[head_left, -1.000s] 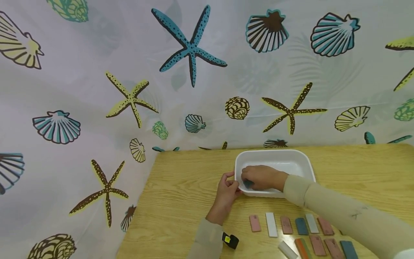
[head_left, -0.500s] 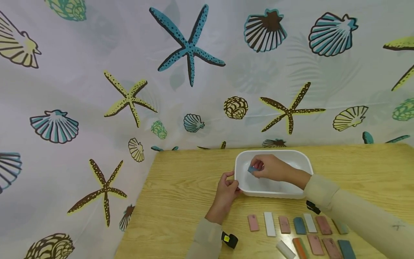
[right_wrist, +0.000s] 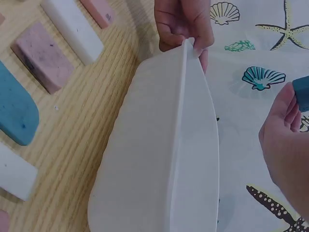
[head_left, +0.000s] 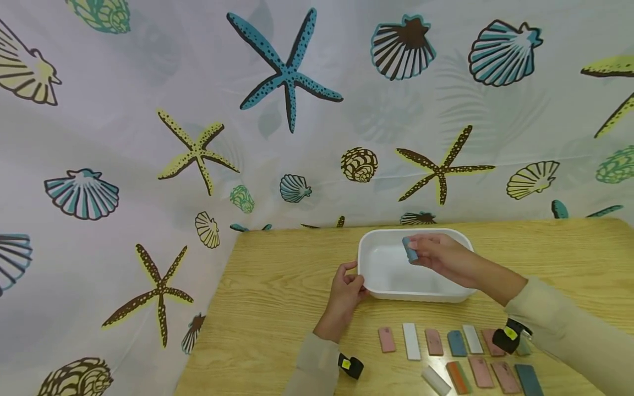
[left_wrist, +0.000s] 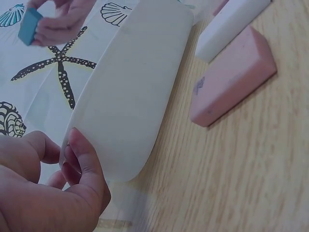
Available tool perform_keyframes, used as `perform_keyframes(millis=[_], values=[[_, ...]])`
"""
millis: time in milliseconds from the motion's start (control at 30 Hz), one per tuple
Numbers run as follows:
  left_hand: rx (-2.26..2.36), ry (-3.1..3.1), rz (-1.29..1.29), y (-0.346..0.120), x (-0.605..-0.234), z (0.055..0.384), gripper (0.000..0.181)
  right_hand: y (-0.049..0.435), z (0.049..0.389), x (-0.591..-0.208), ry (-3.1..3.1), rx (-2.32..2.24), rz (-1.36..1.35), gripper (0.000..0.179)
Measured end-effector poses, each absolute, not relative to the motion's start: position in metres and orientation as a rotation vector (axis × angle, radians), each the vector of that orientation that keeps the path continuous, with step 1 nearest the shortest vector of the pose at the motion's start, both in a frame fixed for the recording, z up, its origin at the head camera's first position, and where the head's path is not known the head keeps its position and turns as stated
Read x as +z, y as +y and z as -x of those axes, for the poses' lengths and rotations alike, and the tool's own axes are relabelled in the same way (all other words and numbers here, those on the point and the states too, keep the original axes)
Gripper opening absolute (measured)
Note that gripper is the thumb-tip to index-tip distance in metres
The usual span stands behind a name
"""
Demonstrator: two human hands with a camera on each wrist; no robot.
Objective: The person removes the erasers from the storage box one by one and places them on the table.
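Note:
My right hand (head_left: 441, 254) pinches a blue eraser (head_left: 410, 250) between thumb and fingers, over the back part of a white plastic tub (head_left: 391, 294). In the right wrist view this eraser (right_wrist: 302, 93) is cut off by the frame's edge; the left wrist view shows the eraser (left_wrist: 30, 26) beyond the tub's wall. My left hand (head_left: 345, 289) grips the tub's rim at its near left corner, and its thumb and fingers show there in the left wrist view. The part of the tub behind my right hand and forearm is hidden.
Several erasers lie in loose rows before the tub: pink (head_left: 387, 339), white (head_left: 411, 341), blue (head_left: 457, 344) and an orange-green striped one (head_left: 458, 377). My right sleeve covers some at the right. A shell-patterned cloth (head_left: 317, 159) hangs behind the wooden table (head_left: 277, 308).
My right hand has risen from the tub's left end with the blue eraser and moved right and back. The left hand keeps its hold on the rim.

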State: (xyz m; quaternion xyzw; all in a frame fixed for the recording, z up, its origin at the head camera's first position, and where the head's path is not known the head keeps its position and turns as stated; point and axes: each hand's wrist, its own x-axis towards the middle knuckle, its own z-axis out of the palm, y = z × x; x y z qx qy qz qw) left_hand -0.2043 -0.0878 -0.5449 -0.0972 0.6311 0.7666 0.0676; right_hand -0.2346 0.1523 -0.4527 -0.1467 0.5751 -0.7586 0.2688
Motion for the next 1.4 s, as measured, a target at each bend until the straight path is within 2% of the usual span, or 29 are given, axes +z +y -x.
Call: perform_keyframes(millis=[67,200,500,700,867,1067,1400], values=[[2.31,1.897,0.288,-0.087,-0.545,0.204,0.039,0.16,0.229,-0.452,1.422,-2.104,0.426,0.018],[2.301,1.901,0.289,-0.087,-0.543,0.203,0.037,0.176,0.217,-0.449,1.207,-2.173,0.46,0.028],[2.288,1.9,0.278,-0.088,-0.545,0.203,0.037,0.21,0.195,-0.446,0.713,-2.314,0.371,0.034],[2.292,1.89,0.284,-0.089,-0.544,0.203,0.037,0.208,0.184,-0.442,1.129,-2.214,0.503,0.035],[2.285,1.882,0.289,-0.089,-0.539,0.201,0.037,0.193,0.165,-0.443,1.603,-1.978,0.385,0.016],[2.281,1.881,0.309,-0.089,-0.539,0.201,0.038,0.172,0.143,-0.45,1.954,-1.718,0.344,0.03],[2.252,1.915,0.306,-0.088,-0.542,0.201,0.037,0.146,0.118,-0.469,2.28,-1.537,0.423,0.032]])
